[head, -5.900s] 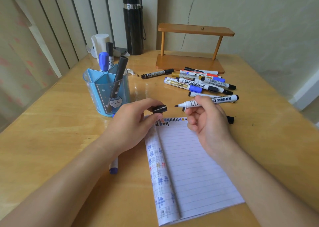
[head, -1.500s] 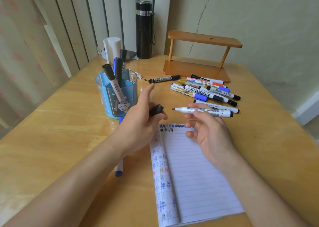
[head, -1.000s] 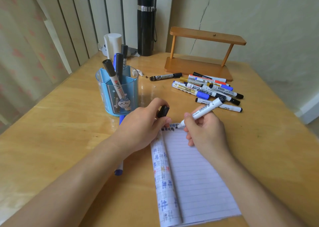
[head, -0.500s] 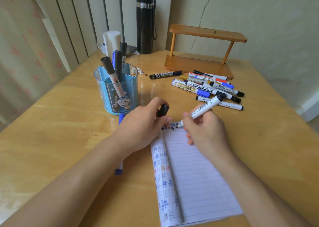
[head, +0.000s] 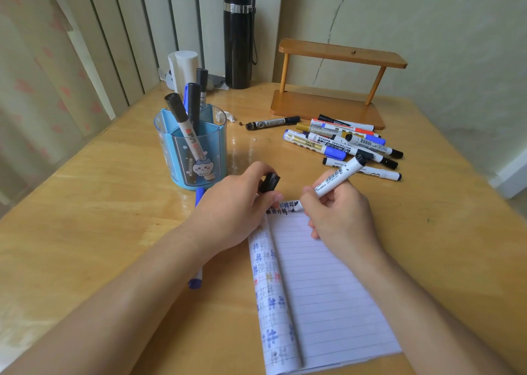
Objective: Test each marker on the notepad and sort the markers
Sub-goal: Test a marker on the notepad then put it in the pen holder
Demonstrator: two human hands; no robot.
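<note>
My right hand (head: 339,215) holds an uncapped white whiteboard marker (head: 338,176), its tip touching the top edge of the lined notepad (head: 322,289) among small test marks. My left hand (head: 236,209) pinches the black cap (head: 269,182) and rests at the pad's top left corner. A pile of several capped markers (head: 342,143) lies beyond the pad to the right. The blue pen holder (head: 191,149) at the left holds several markers. One blue-capped marker (head: 196,277) lies under my left forearm.
A black marker (head: 271,123) lies alone between holder and pile. The wooden shelf stand (head: 336,89), black flask (head: 238,37) and white cup (head: 184,66) stand at the back of the wooden table (head: 85,218). Walls close the back and left.
The right hand picked a marker off the table, turned it tip-down and brought it to the pad's top edge. A fresh dark mark is growing there. The left hand still holds the cap.
</note>
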